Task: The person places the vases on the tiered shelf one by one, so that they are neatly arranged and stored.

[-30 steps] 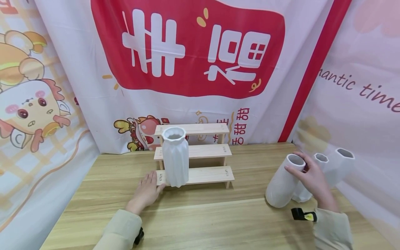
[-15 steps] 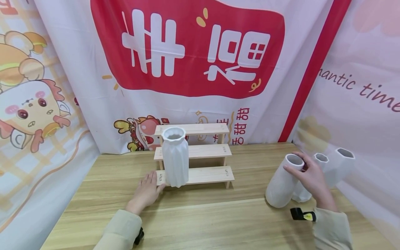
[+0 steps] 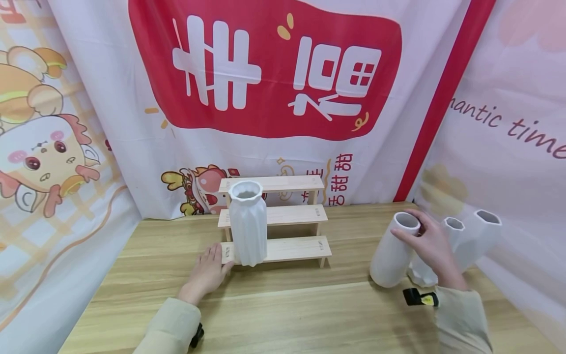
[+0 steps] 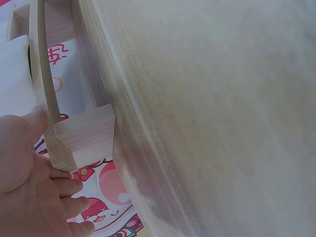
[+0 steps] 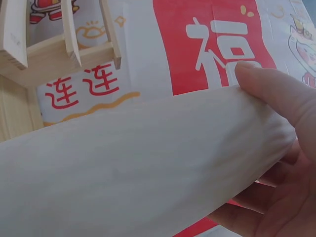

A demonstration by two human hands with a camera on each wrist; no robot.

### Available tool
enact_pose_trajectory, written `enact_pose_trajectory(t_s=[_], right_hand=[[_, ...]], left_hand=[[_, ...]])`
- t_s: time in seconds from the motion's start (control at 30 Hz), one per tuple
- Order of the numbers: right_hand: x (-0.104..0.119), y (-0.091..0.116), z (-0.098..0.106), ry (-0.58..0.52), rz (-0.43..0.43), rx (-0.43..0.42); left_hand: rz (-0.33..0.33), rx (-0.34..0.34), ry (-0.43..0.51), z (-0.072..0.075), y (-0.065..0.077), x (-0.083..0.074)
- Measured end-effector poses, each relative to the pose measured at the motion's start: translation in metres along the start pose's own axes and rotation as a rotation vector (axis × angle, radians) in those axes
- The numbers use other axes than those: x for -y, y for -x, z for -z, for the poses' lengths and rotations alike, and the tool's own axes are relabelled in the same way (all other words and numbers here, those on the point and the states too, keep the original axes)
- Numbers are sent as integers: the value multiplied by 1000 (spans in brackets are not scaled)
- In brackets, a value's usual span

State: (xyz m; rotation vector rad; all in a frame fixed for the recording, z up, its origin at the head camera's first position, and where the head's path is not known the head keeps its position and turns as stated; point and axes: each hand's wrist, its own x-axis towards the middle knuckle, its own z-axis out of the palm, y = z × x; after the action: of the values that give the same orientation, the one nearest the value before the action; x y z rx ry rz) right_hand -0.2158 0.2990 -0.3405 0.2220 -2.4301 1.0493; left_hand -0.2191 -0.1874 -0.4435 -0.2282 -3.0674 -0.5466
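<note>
My right hand (image 3: pixel 431 241) grips the rim end of a smooth white vase (image 3: pixel 391 255), thumb on the near side and fingers round the far side. In the right wrist view this vase (image 5: pixel 138 163) spans much of the frame. It tilts slightly; whether its base touches the table is hard to tell. My left hand (image 3: pixel 205 270) rests with straight fingers at the left end of the lowest step of a three-step wooden stand (image 3: pixel 296 249), thumb along its front edge. A white fluted vase (image 3: pixel 248 226) stands upright on that step, close to my left hand.
Two more white vases, a small faceted vase (image 3: pixel 453 224) and a taller angular vase (image 3: pixel 479 236), stand at the right, partly hidden by my right hand and wrist. Printed cloths (image 3: pixel 371 167) hang behind and beside the wooden table (image 3: pixel 300 319).
My right hand and the smooth vase have shifted left and a little away from me, and the vase leans less. My left hand, the stand and the fluted vase stay put.
</note>
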Motion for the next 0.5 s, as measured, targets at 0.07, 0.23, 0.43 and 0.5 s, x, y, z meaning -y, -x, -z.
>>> enact_pose_trajectory(t_s=[0.07, 0.23, 0.43, 0.5], right_hand=[[3, -2, -1, 6, 8, -3], [14, -7, -3, 17, -21, 26], [26, -12, -7, -2, -70, 54], [29, -15, -10, -8, -69, 58]], left_hand=[[1, 2, 1, 0, 0, 0], [-4, 1, 5, -1, 0, 1], [-6, -9, 6, -2, -2, 2], [-6, -10, 6, -2, -2, 2]])
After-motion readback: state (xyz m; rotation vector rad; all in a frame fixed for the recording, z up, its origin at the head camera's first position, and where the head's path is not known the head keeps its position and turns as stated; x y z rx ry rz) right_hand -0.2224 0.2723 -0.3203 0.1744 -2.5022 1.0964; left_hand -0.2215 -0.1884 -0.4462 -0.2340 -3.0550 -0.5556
